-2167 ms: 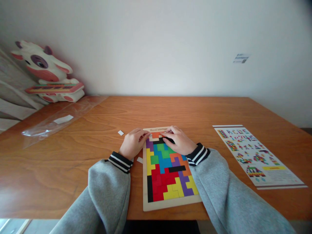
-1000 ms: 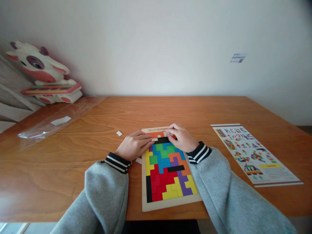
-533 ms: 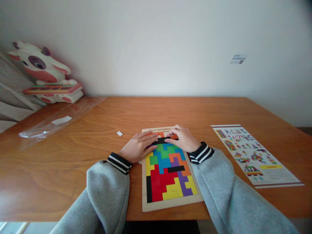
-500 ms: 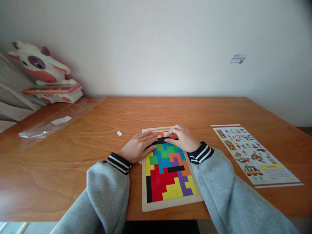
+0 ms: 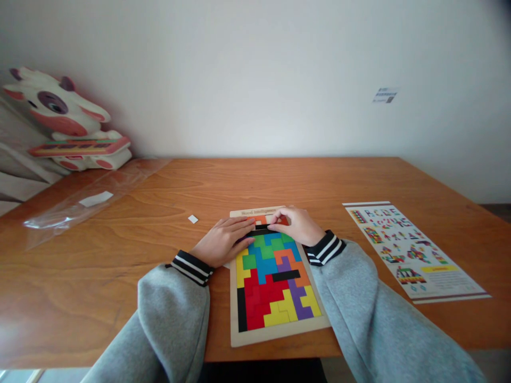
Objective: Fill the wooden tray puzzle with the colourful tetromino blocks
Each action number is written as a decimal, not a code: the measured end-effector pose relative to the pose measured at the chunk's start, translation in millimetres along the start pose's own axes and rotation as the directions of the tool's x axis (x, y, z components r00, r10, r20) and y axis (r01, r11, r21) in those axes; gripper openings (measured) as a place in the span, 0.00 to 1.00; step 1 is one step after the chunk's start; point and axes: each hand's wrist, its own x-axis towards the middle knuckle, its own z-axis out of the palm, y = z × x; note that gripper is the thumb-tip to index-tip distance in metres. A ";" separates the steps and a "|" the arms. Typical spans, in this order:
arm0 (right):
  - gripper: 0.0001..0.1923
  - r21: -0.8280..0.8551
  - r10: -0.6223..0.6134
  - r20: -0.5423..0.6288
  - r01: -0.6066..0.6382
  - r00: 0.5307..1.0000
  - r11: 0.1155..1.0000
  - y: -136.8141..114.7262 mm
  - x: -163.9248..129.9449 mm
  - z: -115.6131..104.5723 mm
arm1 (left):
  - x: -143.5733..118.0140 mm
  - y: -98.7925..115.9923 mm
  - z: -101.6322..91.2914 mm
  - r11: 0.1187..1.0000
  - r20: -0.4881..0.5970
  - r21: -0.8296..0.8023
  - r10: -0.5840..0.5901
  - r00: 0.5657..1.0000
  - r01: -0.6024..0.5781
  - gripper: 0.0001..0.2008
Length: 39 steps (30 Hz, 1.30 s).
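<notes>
The puzzle is a flat wooden tray with a pale rim, lying at the near edge of the table. Its long axis runs away from the person, a little tilted to the left at the far end. Inside the tray, flat blocks of angular shapes in red, yellow, blue, green, purple, orange and black fill the field closely. At the far end lies a black piece, long and narrow, crosswise to the tray. The left hand lies flat with its fingers stretched out and close together, the tips on this piece. The right hand is bent, its fingertips narrow on the orange and red blocks there; whether it pinches one I cannot tell. A glossy printed sheet lies to the right, well apart.
</notes>
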 end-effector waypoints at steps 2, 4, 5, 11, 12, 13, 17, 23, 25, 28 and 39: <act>0.10 0.107 0.002 -0.044 0.003 0.999 0.994 2.1 0.4 -6.1 | -0.1 0.2 -0.7 1.000 0.000 0.000 0.002 1.000 -0.002 0.20; 0.12 0.200 0.028 -0.118 -0.004 0.993 0.980 6.8 1.0 -12.1 | -0.1 0.6 -1.5 1.000 0.008 0.002 0.002 1.000 -0.002 0.20; 0.13 0.224 0.048 -0.156 -0.012 0.987 0.975 9.8 1.3 -14.2 | -0.1 0.8 -1.8 1.000 0.013 0.003 0.000 1.000 0.000 0.21; 0.13 0.207 0.115 -0.247 -0.064 0.962 0.976 22.6 3.3 -11.0 | 0.0 0.3 -0.7 1.000 -0.004 0.000 -0.007 1.000 0.007 0.21; 0.13 0.194 0.107 -0.254 -0.057 0.961 0.979 22.8 3.4 -9.5 | 0.0 0.1 -0.2 1.000 -0.008 0.002 -0.008 1.000 0.008 0.21; 0.13 0.179 0.096 -0.261 -0.049 0.961 0.983 22.3 3.3 -8.3 | -0.1 -0.1 0.1 1.000 -0.010 0.005 -0.008 1.000 0.009 0.21; 0.12 0.123 0.071 -0.261 -0.040 0.963 0.992 18.0 1.8 -7.6 | -0.4 -0.1 0.7 1.000 -0.017 0.007 -0.015 1.000 0.015 0.20; 0.11 0.127 0.057 -0.234 -0.027 0.970 0.992 12.7 -0.7 -8.8 | -0.3 0.8 -0.7 1.000 -0.015 0.000 -0.012 1.000 0.012 0.20; 0.14 0.081 -0.004 -0.232 0.024 0.973 0.996 10.3 -1.0 -8.0 | 0.0 0.6 -0.6 1.000 -0.015 0.000 -0.005 1.000 0.005 0.20; 0.16 -0.065 -0.138 -0.196 0.128 0.971 0.990 6.2 -1.6 -5.8 | 0.3 -0.4 0.5 1.000 -0.030 0.002 0.017 0.999 -0.017 0.19; 0.06 -0.129 -0.161 -0.111 0.146 0.981 0.981 2.8 -2.2 8.0 | -0.9 -3.3 3.0 0.996 -0.016 0.001 0.094 0.995 -0.094 0.18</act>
